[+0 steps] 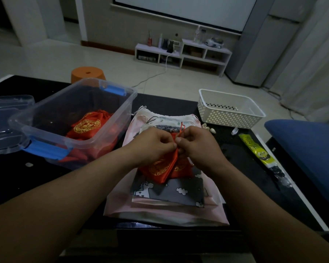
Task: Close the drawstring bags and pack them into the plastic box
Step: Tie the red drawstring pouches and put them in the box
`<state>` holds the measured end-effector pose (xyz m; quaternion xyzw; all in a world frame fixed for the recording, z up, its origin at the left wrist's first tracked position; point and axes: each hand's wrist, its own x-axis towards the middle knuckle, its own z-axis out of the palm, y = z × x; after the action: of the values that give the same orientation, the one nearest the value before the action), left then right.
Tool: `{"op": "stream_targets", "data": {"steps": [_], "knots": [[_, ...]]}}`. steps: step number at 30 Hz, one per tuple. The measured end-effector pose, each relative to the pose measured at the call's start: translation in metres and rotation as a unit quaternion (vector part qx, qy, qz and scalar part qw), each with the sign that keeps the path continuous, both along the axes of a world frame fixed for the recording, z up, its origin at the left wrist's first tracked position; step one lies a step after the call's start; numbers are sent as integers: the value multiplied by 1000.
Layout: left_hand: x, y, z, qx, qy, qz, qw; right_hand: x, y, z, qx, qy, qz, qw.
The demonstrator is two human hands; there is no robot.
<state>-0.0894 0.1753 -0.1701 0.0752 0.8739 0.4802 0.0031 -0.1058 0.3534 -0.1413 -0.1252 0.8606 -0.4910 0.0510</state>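
A small red drawstring bag (pixel 160 168) with a gold emblem lies on top of a stack of bags at the table's middle. My left hand (pixel 152 145) and my right hand (pixel 197 144) meet at its mouth, both pinching the red drawstring (pixel 181 128), whose loop sticks up between them. Under it lie a grey bag (pixel 178 190) with white unicorns and clouds, and a large pink bag (pixel 160 215). The clear plastic box (pixel 46 118) with blue latches stands to the left, holding several red bags (pixel 88 126).
The box's clear lid (pixel 6 109) lies at the far left. A white perforated basket (pixel 230 109) stands at the back right, with small shells (pixel 209 129) in front of it. A yellow-green packet (pixel 258 150) lies right. A blue cushion (pixel 311 145) borders the table's right edge.
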Motion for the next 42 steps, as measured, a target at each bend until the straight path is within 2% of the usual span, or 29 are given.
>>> {"op": "stream_targets", "data": {"steps": [6,12,16,20,24,30,42], "knots": [[2,1,-3,-59,96,27,993,-3,4,-2,-43,-31,17,998],[1,-1,-7,-21,136,7,990,-7,10,-2,-79,-48,32,995],[3,2,-13,-30,134,30,990,-6,6,-6,-54,3,16,998],[5,6,-16,-52,145,39,987,-3,1,-12,34,110,2,993],[7,12,-18,-68,170,71,981,3,-4,-17,77,177,-6,981],[2,6,-21,-65,160,52,984,2,-4,-24,90,199,-2,976],[-5,-9,-12,-10,89,-30,996,-1,6,-15,27,142,16,989]]}}
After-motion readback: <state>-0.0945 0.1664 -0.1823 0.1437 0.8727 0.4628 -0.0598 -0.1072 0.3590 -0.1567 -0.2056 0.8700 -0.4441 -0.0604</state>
